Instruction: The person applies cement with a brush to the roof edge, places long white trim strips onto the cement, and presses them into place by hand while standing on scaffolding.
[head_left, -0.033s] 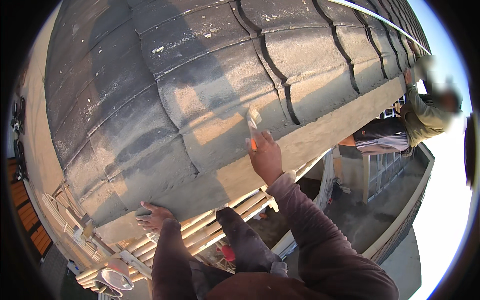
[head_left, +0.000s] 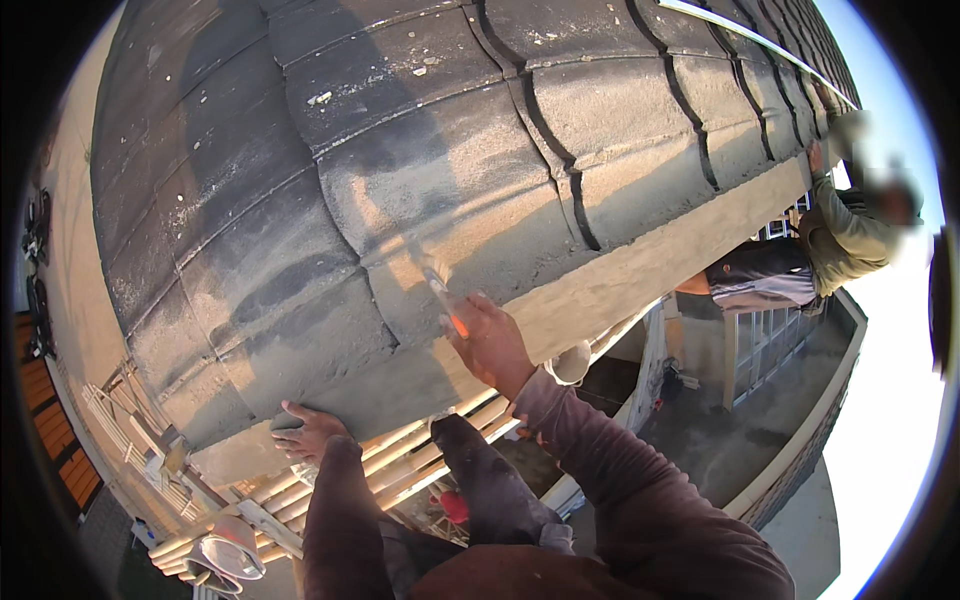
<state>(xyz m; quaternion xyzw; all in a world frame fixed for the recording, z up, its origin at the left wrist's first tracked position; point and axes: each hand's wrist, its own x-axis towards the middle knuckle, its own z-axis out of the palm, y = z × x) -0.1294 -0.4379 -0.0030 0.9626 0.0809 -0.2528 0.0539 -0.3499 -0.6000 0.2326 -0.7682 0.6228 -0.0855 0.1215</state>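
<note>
My right hand [head_left: 492, 342] is closed around a paintbrush [head_left: 438, 284] with an orange patch on its handle. The brush points up and left, its bristles slightly blurred over a lower roof tile [head_left: 480, 245]; whether they touch it I cannot tell. Grey, mortar-smeared tiles run down to a plastered edge band [head_left: 620, 265]. At the left end of that band, my left hand [head_left: 308, 434] lies open with fingers spread, resting against the edge and holding nothing.
Bamboo scaffold poles [head_left: 400, 455] run under the roof edge beside my leg. A bucket [head_left: 230, 550] hangs at lower left, and another pale container [head_left: 568, 364] shows behind my right wrist. A co-worker [head_left: 845, 235] leans at the roof edge on the right. A long white strip [head_left: 760, 40] lies on the tiles.
My right hand has swept the brush left and slightly down along the tile, uncovering the pale container behind the wrist. My left hand has stayed in place.
</note>
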